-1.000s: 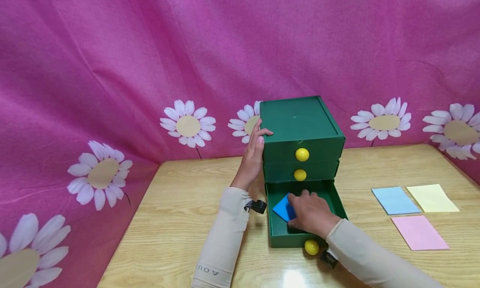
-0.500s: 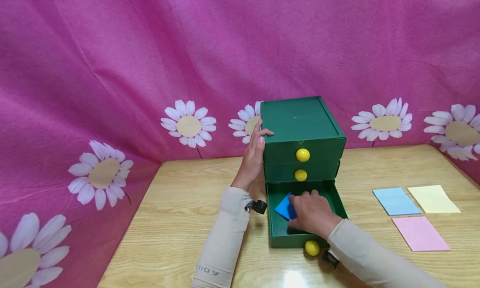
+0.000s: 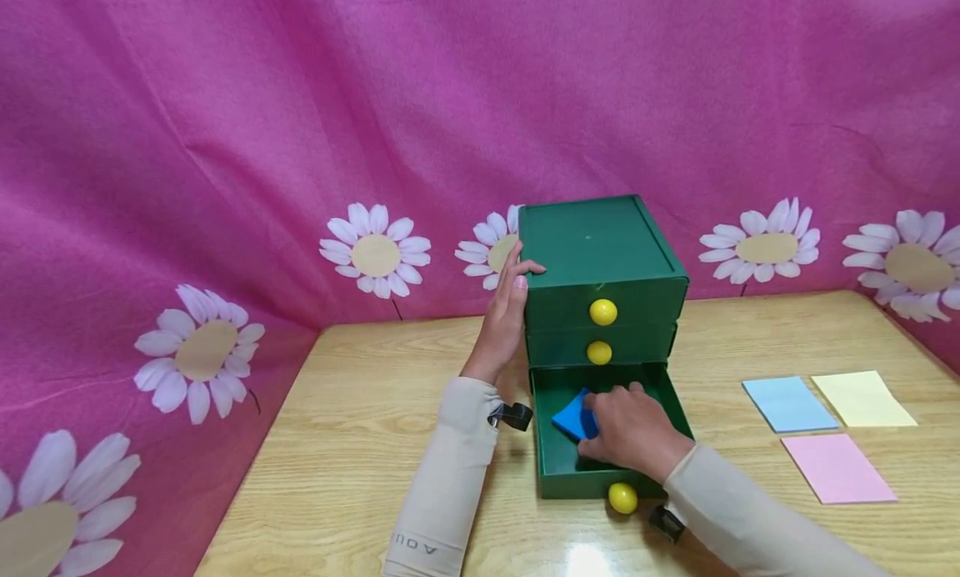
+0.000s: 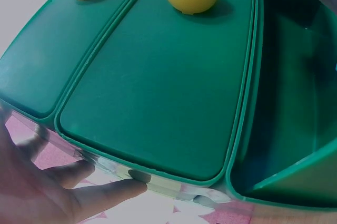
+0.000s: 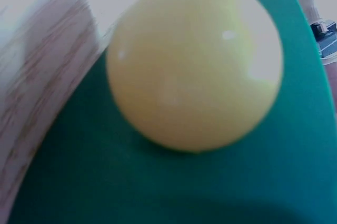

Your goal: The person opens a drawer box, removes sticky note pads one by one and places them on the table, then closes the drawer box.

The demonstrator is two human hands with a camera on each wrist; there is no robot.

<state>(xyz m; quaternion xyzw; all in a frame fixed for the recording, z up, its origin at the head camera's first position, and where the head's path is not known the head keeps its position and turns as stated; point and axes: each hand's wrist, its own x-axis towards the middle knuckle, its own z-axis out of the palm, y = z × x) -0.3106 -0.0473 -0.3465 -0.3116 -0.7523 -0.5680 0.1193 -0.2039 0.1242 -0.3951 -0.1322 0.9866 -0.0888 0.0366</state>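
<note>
A green drawer unit [image 3: 596, 239] with yellow knobs stands on the table, its bottom drawer [image 3: 558, 484] pulled out. Inside that drawer my right hand [image 3: 630, 427] pinches a blue sticky note [image 3: 572, 418], whose edge looks bent; part of it is hidden under the fingers. My left hand [image 3: 504, 323] rests against the unit's left side, one finger over the top edge. In the left wrist view the left fingers [image 4: 110, 195] lie fairly straight along the side. The right wrist view is mostly filled by the bottom drawer's yellow knob [image 5: 195, 66]; the hand is out of sight there.
Light blue [image 3: 791, 403], pale yellow [image 3: 864, 398] and pink paper [image 3: 838, 469] sheets lie to the right on the wooden table [image 3: 360, 444]. A magenta cloth [image 3: 450, 102] with white flowers hangs behind. The upper two drawers are closed.
My right hand has shifted slightly right in the drawer, and the blue sticky note has moved right with it and now bends. My left hand stays in place.
</note>
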